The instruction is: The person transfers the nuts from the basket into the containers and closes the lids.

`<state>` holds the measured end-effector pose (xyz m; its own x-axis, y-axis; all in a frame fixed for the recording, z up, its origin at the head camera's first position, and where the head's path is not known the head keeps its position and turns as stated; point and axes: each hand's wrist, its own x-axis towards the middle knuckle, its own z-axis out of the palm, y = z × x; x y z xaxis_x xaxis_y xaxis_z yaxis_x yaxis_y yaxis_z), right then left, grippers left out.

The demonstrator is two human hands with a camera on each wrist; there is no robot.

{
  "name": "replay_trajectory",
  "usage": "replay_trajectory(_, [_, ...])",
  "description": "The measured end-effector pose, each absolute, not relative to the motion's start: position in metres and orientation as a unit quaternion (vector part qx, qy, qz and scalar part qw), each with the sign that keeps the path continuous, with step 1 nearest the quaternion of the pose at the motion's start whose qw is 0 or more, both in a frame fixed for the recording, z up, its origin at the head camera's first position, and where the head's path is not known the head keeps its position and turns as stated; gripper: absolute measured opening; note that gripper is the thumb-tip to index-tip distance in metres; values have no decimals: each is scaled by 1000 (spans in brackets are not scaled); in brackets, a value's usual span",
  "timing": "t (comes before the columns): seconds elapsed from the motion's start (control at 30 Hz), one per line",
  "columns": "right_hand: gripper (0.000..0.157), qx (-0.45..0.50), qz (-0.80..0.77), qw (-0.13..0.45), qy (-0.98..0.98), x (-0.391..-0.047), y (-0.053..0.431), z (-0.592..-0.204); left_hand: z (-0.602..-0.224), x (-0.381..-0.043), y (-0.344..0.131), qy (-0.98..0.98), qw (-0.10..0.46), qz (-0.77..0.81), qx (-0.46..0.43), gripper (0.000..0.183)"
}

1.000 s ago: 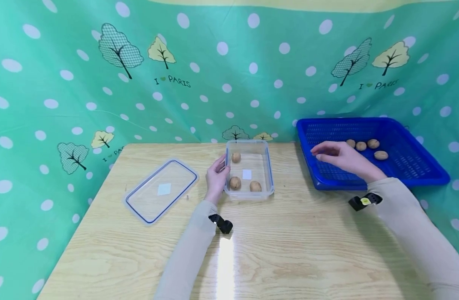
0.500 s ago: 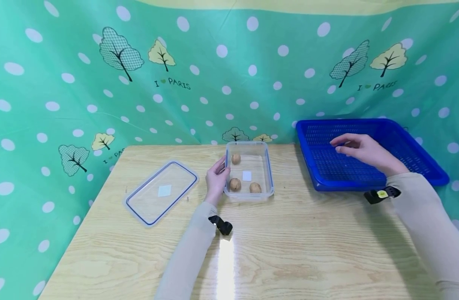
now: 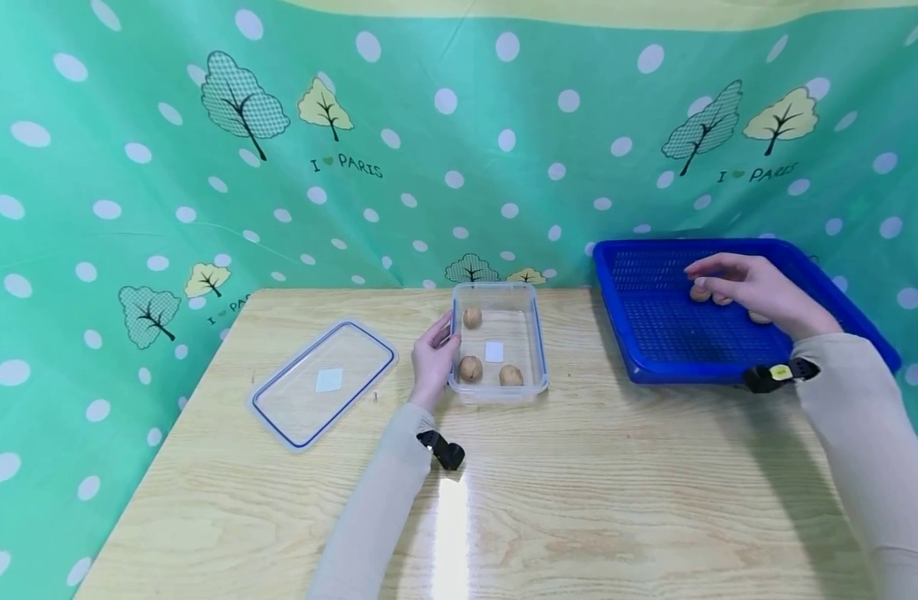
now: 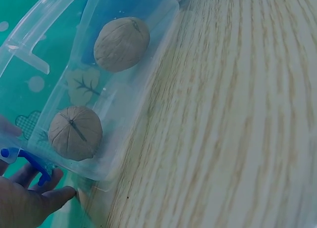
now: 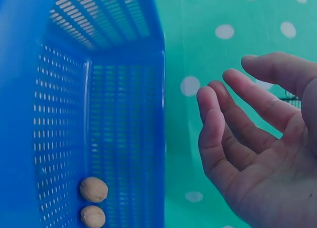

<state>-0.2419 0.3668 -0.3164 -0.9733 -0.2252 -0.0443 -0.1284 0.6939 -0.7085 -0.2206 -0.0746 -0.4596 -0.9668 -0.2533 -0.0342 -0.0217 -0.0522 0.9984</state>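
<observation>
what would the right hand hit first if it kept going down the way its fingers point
Probably the brown walnuts lying in the blue plastic basket; the right hand hovers open just above them, though depth is unclear.

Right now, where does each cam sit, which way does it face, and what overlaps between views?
Head: worn high, looks forward and down at the table; both sleeved arms show, left hand touching the clear container, right hand over the blue basket.
Left wrist: low beside the container, looks along its side wall at two walnuts; fingertips show.
Right wrist: looks past the open palm into the basket.
Shared: head and left wrist both see the container; head and right wrist the basket.
</observation>
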Motion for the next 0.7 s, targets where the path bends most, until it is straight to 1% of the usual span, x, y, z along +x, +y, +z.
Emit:
replay_trajectory(0.23, [49,-94,-385,50,917,-256,382,-321,-459,-222,-76,-693,86,-710,88,45])
replay_trajectory(0.5, [52,-77,-385,63,918,-271,392,-323,-460,-221,-75,-691,83,-713,85,44])
replay_trajectory(0.7, [49,-77,-402,60,910,-278,395,-332,-460,-220,-75,-693,81,-711,82,44])
